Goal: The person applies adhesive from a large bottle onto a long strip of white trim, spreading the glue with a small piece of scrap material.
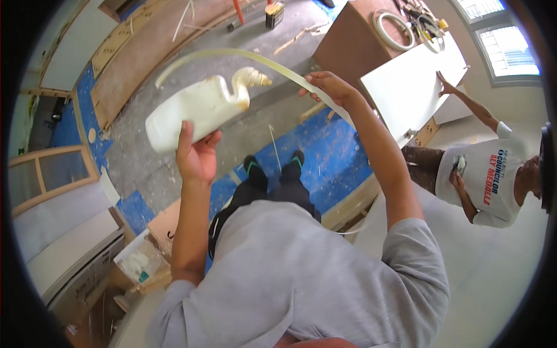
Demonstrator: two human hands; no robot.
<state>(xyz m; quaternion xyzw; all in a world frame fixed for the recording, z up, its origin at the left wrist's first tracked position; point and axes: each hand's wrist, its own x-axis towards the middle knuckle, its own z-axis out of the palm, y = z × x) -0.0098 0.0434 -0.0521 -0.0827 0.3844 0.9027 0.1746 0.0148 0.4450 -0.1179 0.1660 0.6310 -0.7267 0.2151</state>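
My left hand (197, 153) is closed around the broad end of a white plastic bottle with a curved, yellow-crusted neck (191, 110), thumb along its near side, and I have it lying over on its side with the spout toward the right. My right hand (329, 87) pinches a long, thin, cream-coloured flexible strip (264, 60), which arches over above the bottle and has its loose end out to the left.

Close by on my right, a glossy white rectangular panel (406, 87) lies beside a big brown box-shaped cabinet (342, 37) carrying coiled pale strip (378, 29) and a jumble of tools. A co-worker in a white printed shirt (484, 194) stands on that side, one hand on the panel's edge, the other holding something small that I can't make out.

Underfoot, blue sheeting (333, 145) covers part of the scuffed grey floor (130, 165), and a thin pale stick (272, 142) lies just ahead of my dark shoes (253, 165). Farther out are a small dark-and-yellow container (274, 15), a long brown board (136, 66) and, to my left, a wooden frame with glazed panes (39, 175).
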